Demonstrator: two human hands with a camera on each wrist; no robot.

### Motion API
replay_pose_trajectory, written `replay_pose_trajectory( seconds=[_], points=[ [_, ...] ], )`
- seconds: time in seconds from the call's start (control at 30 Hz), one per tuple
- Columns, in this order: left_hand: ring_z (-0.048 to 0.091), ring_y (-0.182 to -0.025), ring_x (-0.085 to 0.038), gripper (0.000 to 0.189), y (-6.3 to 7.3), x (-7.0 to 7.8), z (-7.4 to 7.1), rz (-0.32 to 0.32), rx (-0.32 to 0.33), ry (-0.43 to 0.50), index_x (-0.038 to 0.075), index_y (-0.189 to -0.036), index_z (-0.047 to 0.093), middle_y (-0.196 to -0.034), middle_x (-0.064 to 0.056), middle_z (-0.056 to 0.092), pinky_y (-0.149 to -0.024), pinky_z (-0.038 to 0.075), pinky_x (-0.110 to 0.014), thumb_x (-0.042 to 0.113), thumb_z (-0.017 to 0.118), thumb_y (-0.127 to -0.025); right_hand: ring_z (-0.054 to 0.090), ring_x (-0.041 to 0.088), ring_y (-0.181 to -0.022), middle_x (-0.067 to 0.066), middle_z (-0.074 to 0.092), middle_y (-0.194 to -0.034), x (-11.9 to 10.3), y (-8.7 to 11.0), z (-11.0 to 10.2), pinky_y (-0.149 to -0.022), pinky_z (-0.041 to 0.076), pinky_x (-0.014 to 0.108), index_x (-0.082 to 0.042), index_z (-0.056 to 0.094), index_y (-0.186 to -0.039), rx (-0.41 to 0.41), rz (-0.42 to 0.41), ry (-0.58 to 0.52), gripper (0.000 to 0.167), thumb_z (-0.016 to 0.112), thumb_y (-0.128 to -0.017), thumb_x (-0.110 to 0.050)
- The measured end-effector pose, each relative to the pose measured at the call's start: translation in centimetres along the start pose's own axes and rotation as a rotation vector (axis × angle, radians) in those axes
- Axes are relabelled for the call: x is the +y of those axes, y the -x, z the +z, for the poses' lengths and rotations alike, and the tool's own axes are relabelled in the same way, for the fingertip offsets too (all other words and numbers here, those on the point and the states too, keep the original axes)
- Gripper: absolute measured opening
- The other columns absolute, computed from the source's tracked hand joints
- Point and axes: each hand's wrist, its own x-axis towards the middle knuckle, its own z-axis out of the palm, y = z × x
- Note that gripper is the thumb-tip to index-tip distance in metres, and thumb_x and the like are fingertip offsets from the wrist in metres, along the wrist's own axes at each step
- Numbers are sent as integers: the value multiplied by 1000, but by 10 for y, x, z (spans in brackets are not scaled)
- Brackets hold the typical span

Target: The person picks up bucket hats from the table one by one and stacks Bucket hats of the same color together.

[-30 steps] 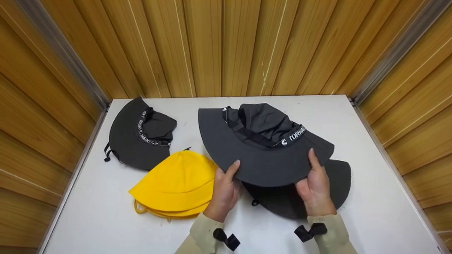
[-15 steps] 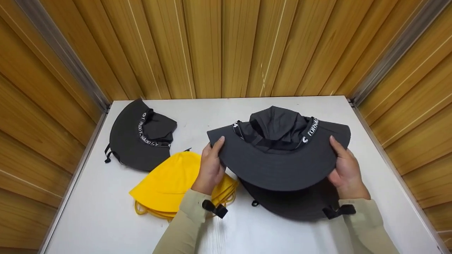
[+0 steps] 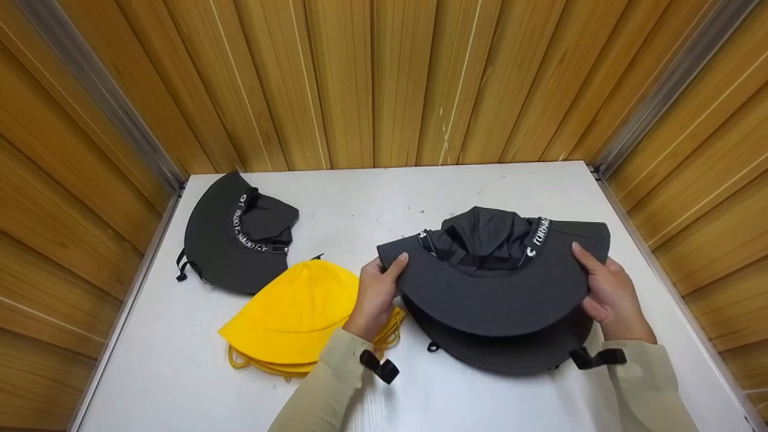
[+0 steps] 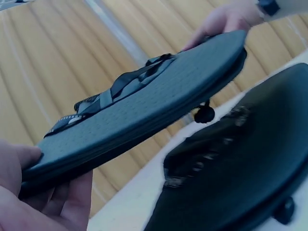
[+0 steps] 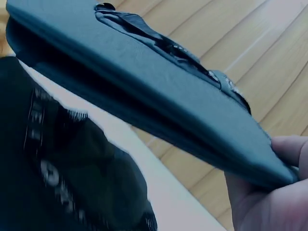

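Note:
A folded dark grey bucket hat (image 3: 492,300) is held up by both hands, its wide brim toward me and its crumpled crown and lettered band at the back. My left hand (image 3: 376,294) pinches the brim's left end, thumb on top and fingers beneath. At the right end my right hand (image 3: 615,294) grips it the same way. Below it a second dark hat (image 3: 510,359) lies on the table, partly covered in the head view. Both wrist views show a gap between the held hat (image 4: 139,110) and the lower hat (image 5: 82,163).
Left of the hands, several yellow hats (image 3: 294,312) lie stacked, with cords sticking out. Behind them rests another folded dark hat (image 3: 222,252) with a black cord. The white table (image 3: 144,372) meets wood-patterned walls (image 3: 396,84) at the back and sides.
The held hat has moved to the right and then down toward me, above the lower dark hat. Both hands have spread apart to the brim's ends. The other hats have stayed put.

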Motion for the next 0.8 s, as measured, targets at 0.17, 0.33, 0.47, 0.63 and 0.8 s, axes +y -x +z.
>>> replay_pose_trajectory(
  seconds=[0.17, 0.33, 0.47, 0.63, 0.8],
  points=[
    [72, -68, -13, 31, 12, -18, 9, -7, -24, -128, 2, -115, 68, -81, -5, 71, -66, 62, -27, 29, 69, -99, 74, 9, -72, -5, 74, -80, 5, 2, -18, -63, 62, 26, -12, 54, -118, 186, -19, 264, 38, 75, -94, -33],
    [72, -66, -14, 32, 28, -28, 20, -45, -117, -157, 2, -129, 58, -84, -8, 70, -64, 62, -27, 22, 61, -103, 72, 6, -69, -8, 72, -77, 13, 0, -32, -63, 61, 22, -9, 53, -122, 312, -59, 376, 43, 76, -94, -32],
    [70, -67, -15, 35, 37, -38, 27, -74, -177, -97, 0, -137, 45, -88, -9, 67, -64, 61, -28, 16, 52, -106, 69, 3, -69, -11, 67, -78, 20, -2, -38, -64, 60, 20, -4, 52, -132, 362, -52, 511, 53, 72, -96, -36],
    [73, -89, -24, 47, 42, -48, 31, -118, -203, 10, 5, -151, 23, -116, -21, 66, -78, 63, -36, 13, 41, -109, 66, 1, -73, -13, 62, -82, 29, -6, -42, -67, 59, 19, 5, 40, -149, 369, -24, 633, 73, 66, -99, -42],
    [51, -138, -42, 68, 41, -56, 32, -188, -204, 132, 11, -162, -13, -159, -33, 32, -109, 48, -59, 11, 32, -110, 61, 0, -75, -7, 61, -92, 39, -12, -45, -67, 55, 17, 6, 44, -147, 407, -22, 778, 71, 62, -100, -44]
  ],
)
